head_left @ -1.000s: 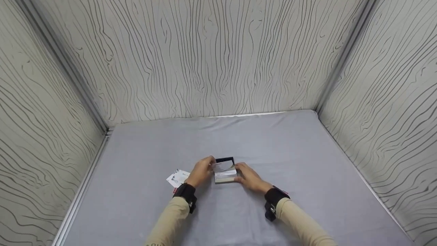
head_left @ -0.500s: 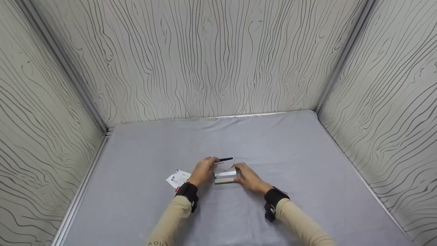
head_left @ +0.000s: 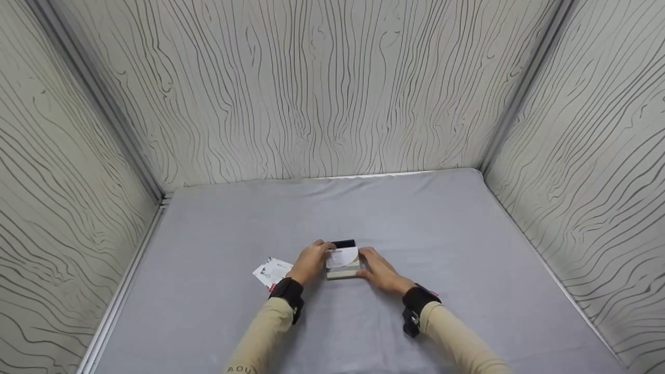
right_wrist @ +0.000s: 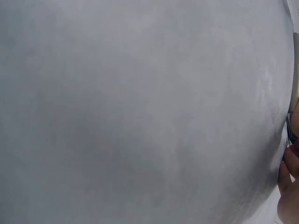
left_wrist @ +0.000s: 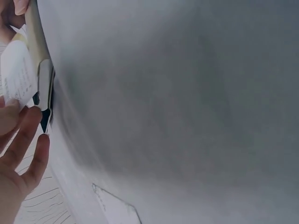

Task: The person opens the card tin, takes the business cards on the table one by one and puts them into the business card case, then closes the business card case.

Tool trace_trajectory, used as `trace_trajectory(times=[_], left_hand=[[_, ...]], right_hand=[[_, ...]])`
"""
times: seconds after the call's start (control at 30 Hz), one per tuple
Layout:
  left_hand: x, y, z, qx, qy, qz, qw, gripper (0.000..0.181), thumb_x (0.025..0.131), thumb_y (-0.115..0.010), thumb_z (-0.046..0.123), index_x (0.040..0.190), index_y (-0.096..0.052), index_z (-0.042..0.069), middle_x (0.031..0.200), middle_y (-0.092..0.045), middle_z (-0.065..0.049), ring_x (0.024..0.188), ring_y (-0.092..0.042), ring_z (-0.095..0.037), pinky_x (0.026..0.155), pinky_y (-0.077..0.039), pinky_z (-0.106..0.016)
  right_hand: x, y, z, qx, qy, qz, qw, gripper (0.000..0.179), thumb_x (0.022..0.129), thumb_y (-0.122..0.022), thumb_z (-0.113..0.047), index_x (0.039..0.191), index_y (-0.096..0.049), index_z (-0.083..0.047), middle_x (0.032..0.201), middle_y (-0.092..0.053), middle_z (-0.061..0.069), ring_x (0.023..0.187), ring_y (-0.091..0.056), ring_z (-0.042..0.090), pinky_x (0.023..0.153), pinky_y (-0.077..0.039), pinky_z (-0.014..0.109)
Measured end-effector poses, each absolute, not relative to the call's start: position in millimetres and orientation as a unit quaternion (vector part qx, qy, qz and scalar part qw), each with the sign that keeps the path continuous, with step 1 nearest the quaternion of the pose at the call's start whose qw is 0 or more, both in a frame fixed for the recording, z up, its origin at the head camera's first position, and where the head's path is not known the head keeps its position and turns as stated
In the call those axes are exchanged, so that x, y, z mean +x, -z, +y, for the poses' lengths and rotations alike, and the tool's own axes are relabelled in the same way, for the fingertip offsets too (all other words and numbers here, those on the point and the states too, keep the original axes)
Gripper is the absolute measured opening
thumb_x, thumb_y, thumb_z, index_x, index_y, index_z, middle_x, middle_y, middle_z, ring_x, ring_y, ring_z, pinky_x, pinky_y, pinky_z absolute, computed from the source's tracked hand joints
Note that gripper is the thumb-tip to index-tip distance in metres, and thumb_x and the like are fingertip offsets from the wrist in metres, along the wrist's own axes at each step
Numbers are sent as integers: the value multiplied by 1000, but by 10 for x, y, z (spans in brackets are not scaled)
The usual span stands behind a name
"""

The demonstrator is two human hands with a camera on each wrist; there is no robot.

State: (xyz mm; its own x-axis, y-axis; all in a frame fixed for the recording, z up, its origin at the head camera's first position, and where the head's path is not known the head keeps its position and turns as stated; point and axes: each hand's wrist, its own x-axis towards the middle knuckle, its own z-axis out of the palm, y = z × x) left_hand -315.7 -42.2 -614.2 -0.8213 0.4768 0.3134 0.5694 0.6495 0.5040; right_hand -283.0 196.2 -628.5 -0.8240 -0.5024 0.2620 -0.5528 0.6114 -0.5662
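Observation:
A small shallow box with a beige front edge and a dark inside lies on the cloth between both hands. My left hand pinches a white printed card by its left side, over the box's opening. In the left wrist view the card leans beside the pale box edge, the thumb pressed on its printed face. My right hand grips the box's right side, thumb at the near corner and fingers at the far part. Only part of that hand shows in the right wrist view.
Several white printed cards lie on the grey cloth to the left, partly behind the left wrist. Patterned panels stand at the back and both sides. Each wrist wears a black camera strap.
My left hand has shifted slightly right. The card it pinches has changed its tilt, so its printed face shows more fully. The right hand and the box have stayed put.

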Motion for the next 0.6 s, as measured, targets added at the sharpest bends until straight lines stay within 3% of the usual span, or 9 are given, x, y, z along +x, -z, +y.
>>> trace_trajectory(times=[0.2, 0.43, 0.6], left_hand=[[-3140, 6162, -422, -292, 271, -914, 73, 24, 92, -68, 10, 115, -68, 5, 105, -64, -12, 96, -65, -29, 85, -52, -42], [-3098, 6170, -424, -275, 217, -937, -10, 66, 81, -79, 44, 132, -58, 7, 124, -57, -13, 115, -54, -33, 96, -42, -51], [-3084, 6178, -429, -277, 201, -940, -19, 72, 75, -82, 49, 130, -59, 8, 123, -55, -10, 116, -51, -31, 96, -41, -50]], right_hand=[[-2828, 6287, 1964, 289, -331, -898, 28, 51, 93, -66, -9, 132, -44, 16, 130, -49, 28, 123, -48, 42, 104, -36, 54], [-2840, 6287, 1960, 288, -332, -898, 31, 49, 93, -66, -8, 131, -46, 14, 130, -49, 28, 123, -49, 41, 104, -37, 53], [-2840, 6297, 1961, 289, -332, -897, 35, 49, 93, -66, -9, 130, -46, 15, 129, -49, 29, 123, -49, 43, 103, -36, 55]])
